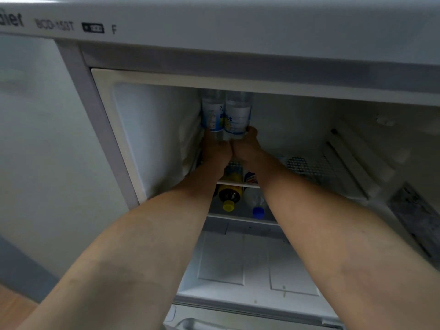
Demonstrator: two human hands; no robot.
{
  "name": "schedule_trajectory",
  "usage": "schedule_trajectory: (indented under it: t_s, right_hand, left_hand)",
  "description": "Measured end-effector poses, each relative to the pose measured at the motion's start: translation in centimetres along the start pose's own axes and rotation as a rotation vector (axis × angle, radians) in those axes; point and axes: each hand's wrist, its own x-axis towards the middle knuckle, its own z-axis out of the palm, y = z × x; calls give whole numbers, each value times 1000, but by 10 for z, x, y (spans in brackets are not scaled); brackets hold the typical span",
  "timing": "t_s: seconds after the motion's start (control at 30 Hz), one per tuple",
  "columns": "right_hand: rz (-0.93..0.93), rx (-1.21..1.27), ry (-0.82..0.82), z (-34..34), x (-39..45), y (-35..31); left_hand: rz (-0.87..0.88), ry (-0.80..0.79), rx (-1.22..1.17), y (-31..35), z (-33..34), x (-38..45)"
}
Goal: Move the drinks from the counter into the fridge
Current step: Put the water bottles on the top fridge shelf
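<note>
Two clear drink bottles stand upright, side by side and touching, at the back left of the open fridge [152, 144], on its upper shelf. I have my left hand [215, 150] clasped round the base of the left bottle [212, 113] and my right hand [246, 147] clasped round the base of the right bottle [238, 115], knuckles touching. On the shelf below lie a yellow-capped bottle [229, 198] and a blue-capped bottle [256, 206], caps toward me.

My left hand [217, 151] grips one clear plastic labelled bottle [212, 113], my right hand [246, 148] another [238, 115], side by side inside the white fridge [152, 129].
</note>
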Motion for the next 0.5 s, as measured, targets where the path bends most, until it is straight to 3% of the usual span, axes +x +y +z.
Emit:
schedule_trajectory:
  t_s: [0.37, 0.5]
  right_hand:
    - [-145, -164, -110, -6, 12, -1]
    - [-90, -99, 48, -12, 8, 3]
  left_hand:
    - [-132, -68, 67, 6, -5, 14]
    - [-122, -38, -70, 3, -1, 7]
